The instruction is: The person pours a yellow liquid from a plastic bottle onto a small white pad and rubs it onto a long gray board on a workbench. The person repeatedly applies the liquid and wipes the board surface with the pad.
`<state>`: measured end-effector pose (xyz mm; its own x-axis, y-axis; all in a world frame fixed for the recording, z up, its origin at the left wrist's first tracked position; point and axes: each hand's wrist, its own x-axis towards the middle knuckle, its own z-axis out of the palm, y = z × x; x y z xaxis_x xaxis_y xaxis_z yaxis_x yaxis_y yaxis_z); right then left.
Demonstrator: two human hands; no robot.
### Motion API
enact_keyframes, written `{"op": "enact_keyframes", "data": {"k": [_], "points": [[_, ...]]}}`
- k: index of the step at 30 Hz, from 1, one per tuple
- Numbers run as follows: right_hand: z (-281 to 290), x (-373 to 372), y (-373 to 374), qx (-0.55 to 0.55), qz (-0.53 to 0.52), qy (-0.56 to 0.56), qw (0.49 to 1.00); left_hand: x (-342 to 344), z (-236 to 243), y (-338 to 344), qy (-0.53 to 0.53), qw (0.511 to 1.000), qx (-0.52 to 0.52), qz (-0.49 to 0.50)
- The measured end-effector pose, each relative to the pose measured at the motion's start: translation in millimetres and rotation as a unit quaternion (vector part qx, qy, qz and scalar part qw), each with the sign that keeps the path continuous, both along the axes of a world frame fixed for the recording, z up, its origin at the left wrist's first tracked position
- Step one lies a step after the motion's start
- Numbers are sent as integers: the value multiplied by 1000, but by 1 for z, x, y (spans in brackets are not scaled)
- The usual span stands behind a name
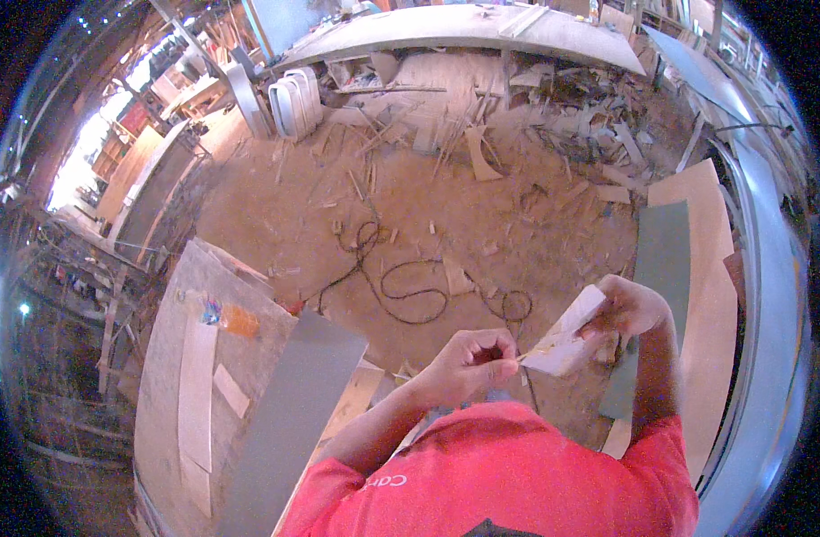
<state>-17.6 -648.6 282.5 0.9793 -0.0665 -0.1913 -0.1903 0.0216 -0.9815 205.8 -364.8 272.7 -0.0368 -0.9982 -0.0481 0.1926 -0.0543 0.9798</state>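
My left hand [477, 362] is closed, finger and thumb pinched on a thin yellowish strip [531, 353] at the lower tip of a white flat piece [564, 331]. My right hand [632, 306] grips that white piece from the right, its fingers curled around the side and partly hidden. Both hands are held in front of my red shirt. Below and left of my left hand lie a long grey board [302, 403] and a light wooden board [347, 403].
A coiled dark cord [410, 313] and wood scraps [481, 157] lie on the dirt floor. Left is a pale panel [168, 376] bearing strips and a small orange item [235, 320]. Large sheets [714, 268] stand right, a long worktop [446, 31] behind, benches [141, 170] upper left.
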Motion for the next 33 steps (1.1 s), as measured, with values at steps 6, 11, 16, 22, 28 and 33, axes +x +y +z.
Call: {"op": "enact_keyframes", "data": {"k": [6,11,16,22,28,33], "points": [[-32,-2,11,-20,-80,-29,996,-11,-19,-9,28,971,-48,231],[-40,-4,11,-192,-103,24,976,-12,-21,-16,35,953,1,300],[5,8,31,-228,-87,51,968,-8,-9,-8,-89,962,-3,260],[-9,-3,27,-214,-90,37,972,-4,-9,-7,-201,965,-35,166],[-28,-21,15,-189,-94,3,977,-3,-4,-6,-257,958,-61,110],[-2,-20,27,44,-81,-5,996,-7,6,-2,-291,947,-135,25]]}}
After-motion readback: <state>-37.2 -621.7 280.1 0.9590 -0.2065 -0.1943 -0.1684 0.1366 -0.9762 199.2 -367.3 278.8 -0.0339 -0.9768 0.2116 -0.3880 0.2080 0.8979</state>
